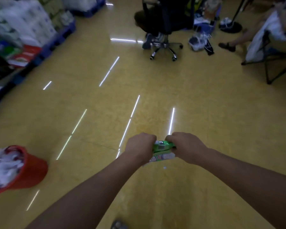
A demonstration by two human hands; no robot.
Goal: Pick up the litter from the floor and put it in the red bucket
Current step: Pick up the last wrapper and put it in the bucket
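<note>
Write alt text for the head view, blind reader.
Both hands, left and right, grip a green wrapper between them above a yellow floor. A red bucket filled with white litter stands at lower left. An office chair and stacked goods sit further back, blurred.

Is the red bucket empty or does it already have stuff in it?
Nearly full: the red bucket holds crumpled white litter heaped up to its rim.

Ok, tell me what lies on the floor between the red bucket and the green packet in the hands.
Head view: only bare glossy yellow floor between red bucket and green packet.
</note>
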